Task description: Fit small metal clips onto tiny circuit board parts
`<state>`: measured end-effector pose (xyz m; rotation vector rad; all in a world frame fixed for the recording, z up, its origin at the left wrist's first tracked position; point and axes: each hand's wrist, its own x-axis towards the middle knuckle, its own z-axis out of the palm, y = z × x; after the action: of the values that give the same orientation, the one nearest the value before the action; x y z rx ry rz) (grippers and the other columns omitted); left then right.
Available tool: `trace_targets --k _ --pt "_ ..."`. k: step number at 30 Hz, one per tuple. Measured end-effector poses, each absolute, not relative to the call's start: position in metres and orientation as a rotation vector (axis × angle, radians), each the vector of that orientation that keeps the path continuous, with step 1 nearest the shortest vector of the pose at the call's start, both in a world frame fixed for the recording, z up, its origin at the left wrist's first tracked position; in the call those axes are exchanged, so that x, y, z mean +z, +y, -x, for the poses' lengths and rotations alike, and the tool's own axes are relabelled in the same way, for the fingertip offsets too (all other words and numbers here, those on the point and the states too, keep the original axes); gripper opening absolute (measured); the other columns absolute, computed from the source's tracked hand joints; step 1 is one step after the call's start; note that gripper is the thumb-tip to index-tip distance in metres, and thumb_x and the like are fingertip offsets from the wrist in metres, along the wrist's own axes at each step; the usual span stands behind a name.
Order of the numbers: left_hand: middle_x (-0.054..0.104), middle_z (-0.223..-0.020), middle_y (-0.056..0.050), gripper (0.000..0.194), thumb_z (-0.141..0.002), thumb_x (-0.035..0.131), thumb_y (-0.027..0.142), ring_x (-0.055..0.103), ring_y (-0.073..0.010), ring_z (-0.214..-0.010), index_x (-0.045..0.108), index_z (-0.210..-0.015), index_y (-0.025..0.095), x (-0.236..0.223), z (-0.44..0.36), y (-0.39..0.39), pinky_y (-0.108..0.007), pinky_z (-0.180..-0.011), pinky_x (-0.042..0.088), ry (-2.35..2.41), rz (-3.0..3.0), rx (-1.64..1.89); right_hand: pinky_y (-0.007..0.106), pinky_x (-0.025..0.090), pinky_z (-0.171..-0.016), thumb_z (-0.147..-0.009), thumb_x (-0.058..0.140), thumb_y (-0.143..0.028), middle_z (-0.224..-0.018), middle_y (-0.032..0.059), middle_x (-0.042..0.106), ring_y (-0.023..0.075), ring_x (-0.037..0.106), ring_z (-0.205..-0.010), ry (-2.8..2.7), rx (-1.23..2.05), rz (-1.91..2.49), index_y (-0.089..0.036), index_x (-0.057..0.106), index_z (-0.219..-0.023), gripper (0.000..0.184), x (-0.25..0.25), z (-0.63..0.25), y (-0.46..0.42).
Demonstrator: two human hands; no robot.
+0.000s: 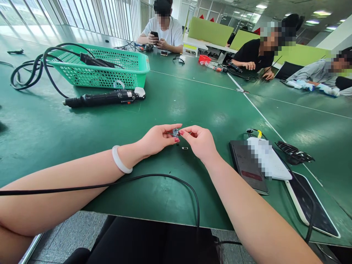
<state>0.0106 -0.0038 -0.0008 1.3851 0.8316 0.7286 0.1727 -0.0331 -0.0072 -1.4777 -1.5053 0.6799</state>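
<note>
Between the thumb and fingers of my left hand (156, 140) is a small grey-blue part (175, 132) with a boxy, open frame; its exact kind is too small to make out. My right hand (200, 141) is pinched at the part's right side, its thumb and index fingertips touching or almost touching it. Whether those fingertips also grip a tiny piece is hidden. Just below the hands, a small flat rectangular piece (185, 148) with a pale middle lies on the green table (162, 161).
A green basket (101, 73) with a cabled tool stands at the left, a black electric screwdriver (103, 99) before it. A black cable (154, 175) crosses the near table. At right lie a dark notebook (247, 167), a tablet (313, 201) and black glasses (294, 152). Several people sit beyond.
</note>
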Motion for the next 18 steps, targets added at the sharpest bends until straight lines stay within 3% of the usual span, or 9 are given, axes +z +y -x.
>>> trace_targets --k 12,18 --pt "0.071 -0.083 -0.004 0.048 -0.078 0.063 0.021 0.064 -0.0141 -0.076 0.057 -0.125 0.014 0.0 -0.0092 -0.003 -0.035 -0.085 0.049 0.905 -1.496 0.758 0.027 0.041 -0.058 -0.08 0.057 -0.034 -0.077 0.002 0.065 0.0111 0.051 -0.059 -1.577 0.485 1.492 -0.02 0.069 -0.075 0.02 -0.0059 -0.1656 -0.0373" --pt "0.071 -0.085 -0.004 0.047 -0.082 0.059 0.022 0.063 -0.0118 -0.074 0.055 -0.127 0.012 0.0021 -0.0106 -0.0044 -0.033 -0.084 0.05 0.926 -1.503 0.745 0.027 0.043 -0.062 -0.08 0.057 -0.033 -0.075 0.0019 0.064 0.0112 0.05 -0.059 -1.58 0.465 1.485 -0.019 0.067 -0.075 0.019 -0.0069 -0.1637 -0.0365"
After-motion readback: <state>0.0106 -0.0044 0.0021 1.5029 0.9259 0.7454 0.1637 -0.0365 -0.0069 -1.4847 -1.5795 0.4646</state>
